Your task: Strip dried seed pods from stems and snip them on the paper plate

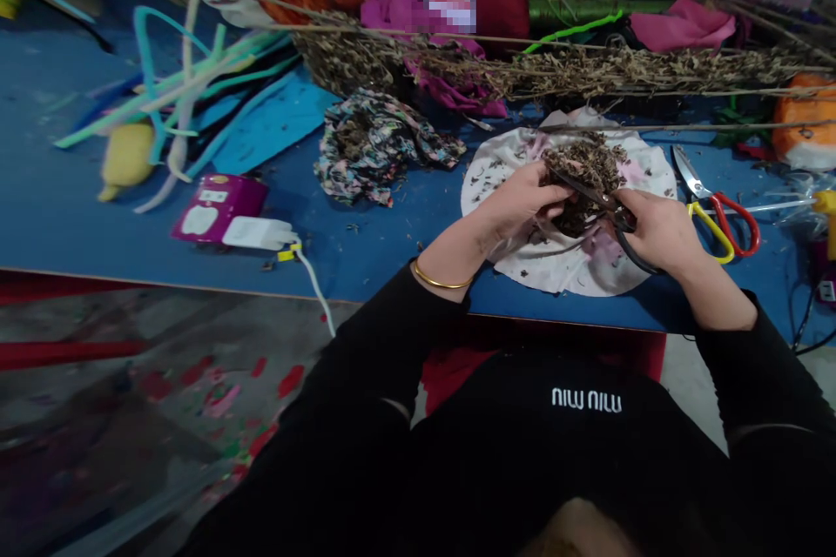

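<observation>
Dried brown plant matter (591,158) lies heaped on a round white cloth with pink patches (575,272) near the table's front edge. Over the heap, my left hand (526,196) is closed on a bunch of the dried plant, its fingertips partly hidden by it. Dark-handled scissors (604,200) are in my right hand (659,228), fingers around the handles, blades pointing left across the bunch by my left fingers. Small crumbs of plant are scattered over the cloth. To the right rests a second pair of scissors (722,222) with red and yellow handles, its blades pointing away.
Long dried stalks (588,74) span the back of the blue table (84,235). Left of the cloth sit a crumpled patterned fabric (385,144), a purple box (225,204) with a white charger and cable (261,233), and several coloured foam strips (209,83). An orange bundle (806,117) stands far right.
</observation>
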`<state>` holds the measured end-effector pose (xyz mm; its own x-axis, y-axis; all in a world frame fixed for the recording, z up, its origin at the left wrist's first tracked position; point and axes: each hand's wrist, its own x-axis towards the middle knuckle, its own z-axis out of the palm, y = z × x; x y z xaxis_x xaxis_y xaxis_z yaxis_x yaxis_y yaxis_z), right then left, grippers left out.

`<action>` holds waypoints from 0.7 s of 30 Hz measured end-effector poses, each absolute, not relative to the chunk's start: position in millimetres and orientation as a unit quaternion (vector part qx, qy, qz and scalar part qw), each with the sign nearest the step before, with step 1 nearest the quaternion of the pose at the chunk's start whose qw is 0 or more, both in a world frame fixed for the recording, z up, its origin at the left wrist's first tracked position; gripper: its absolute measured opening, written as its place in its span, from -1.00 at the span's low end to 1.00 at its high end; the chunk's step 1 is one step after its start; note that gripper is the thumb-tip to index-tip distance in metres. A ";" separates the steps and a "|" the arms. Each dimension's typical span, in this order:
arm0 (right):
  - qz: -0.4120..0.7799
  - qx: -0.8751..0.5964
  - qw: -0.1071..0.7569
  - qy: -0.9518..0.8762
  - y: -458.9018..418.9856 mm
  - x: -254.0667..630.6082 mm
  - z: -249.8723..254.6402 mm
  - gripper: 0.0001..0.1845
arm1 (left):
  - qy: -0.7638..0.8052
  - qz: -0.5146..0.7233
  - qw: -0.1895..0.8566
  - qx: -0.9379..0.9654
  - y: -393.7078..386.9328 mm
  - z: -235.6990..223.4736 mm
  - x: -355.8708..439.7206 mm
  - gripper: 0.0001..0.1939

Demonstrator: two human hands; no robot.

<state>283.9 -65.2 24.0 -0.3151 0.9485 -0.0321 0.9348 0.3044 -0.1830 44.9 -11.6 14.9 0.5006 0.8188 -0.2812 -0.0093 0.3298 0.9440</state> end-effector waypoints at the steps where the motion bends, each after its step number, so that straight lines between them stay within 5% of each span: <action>1: 0.084 -0.587 0.043 -0.804 -65.0 283.8 24.4 -0.48 | 0.414 0.289 0.701 0.504 -11.2 13.9 44.9 -0.82; 12: 0.076 -0.574 0.068 -0.812 -65.7 280.9 19.3 -0.26 | 0.424 0.296 0.616 0.594 -14.9 6.0 49.0 -0.77; 21: 0.087 -0.583 0.039 -0.807 -65.2 281.4 18.9 -0.60 | 0.428 0.262 0.637 0.585 -14.3 13.1 49.3 -0.83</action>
<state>281.4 -65.2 18.9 -0.3169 0.9477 -0.0385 0.9339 0.3047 -0.1871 49.3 -14.3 13.1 0.4957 0.8350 -0.2388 0.1670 0.1782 0.9697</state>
